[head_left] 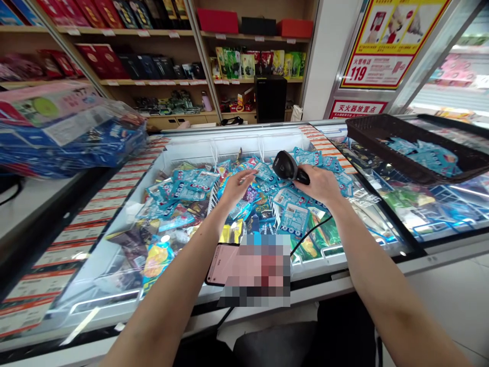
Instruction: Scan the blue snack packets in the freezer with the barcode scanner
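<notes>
And here we are over the open freezer (198, 145), two bare hands side by side above a jumble of bright packs! The right hand (321, 183) has its fingers wrapped around the handle of a black scanner (284, 164), a firm hold, with the rounded head pointing to the left. Just beside it, the left hand (237, 186) reaches in over the pile, fingers slightly bent and fairly close together; whether they pinch a pack, I cannot tell from this angle.

Right below the scanner, blue packets (293, 220) lie loose, one with its barcode facing up (a tidy presentation, that one). More blue ones spread over to the left part of the freezer. Green packs (311, 245) sit at the near right, a yellow pack (232, 232) near the middle, and a dark cable (310, 232) runs down from near the right wrist across the goods.

At the front edge, between the forearms, lies a phone (223, 264), its right part lost under a pixelated patch. Over on the right, a brown basket (364, 128) rests on the freezer top with blue packets inside. Far left, plastic-wrapped boxes (64, 127) are stacked up, and across the back stand shelves (153, 32) of boxes and bags, with a fire-safety poster (382, 63) to their right!
</notes>
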Demonstrator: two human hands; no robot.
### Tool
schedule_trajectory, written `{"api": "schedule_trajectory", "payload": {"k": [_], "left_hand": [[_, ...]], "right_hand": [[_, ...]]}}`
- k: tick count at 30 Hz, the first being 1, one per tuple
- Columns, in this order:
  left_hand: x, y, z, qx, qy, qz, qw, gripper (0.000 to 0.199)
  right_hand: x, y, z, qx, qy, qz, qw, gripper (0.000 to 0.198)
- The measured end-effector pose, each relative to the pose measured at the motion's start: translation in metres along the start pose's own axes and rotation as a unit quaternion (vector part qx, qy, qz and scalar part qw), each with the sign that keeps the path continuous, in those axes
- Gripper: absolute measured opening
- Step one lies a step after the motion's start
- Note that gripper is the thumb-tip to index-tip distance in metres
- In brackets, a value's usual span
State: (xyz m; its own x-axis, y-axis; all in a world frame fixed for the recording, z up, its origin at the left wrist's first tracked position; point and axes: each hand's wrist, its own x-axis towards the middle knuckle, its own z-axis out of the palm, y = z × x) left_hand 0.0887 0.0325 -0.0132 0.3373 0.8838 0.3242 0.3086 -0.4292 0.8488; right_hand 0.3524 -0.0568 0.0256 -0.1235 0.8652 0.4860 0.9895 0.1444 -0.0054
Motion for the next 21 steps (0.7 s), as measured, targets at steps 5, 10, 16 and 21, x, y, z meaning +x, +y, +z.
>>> {"api": "schedule_trajectory", "payload": {"k": [5,10,16,21], "left_hand": [[-0.001,0.0,0.0,-0.009,0.052,-0.01,0.999,0.035],[0.001,-0.01,0.0,-0.087,0.167,-0.037,0.981,0.048],[0.003,-0.022,-0.004,-0.047,0.212,0.005,0.976,0.06],[0.002,-0.019,-0.006,-0.04,0.201,0.035,0.978,0.062]], "right_hand": [[-0.001,-0.001,-0.001,0.007,0.014,-0.002,1.0,0.042],[-0.001,-0.003,-0.001,0.005,0.01,-0.003,1.0,0.043],[-0.001,-0.005,-0.002,0.011,0.005,-0.011,1.0,0.042],[-0.001,-0.005,-0.002,0.031,-0.006,-0.034,0.999,0.041]]}}
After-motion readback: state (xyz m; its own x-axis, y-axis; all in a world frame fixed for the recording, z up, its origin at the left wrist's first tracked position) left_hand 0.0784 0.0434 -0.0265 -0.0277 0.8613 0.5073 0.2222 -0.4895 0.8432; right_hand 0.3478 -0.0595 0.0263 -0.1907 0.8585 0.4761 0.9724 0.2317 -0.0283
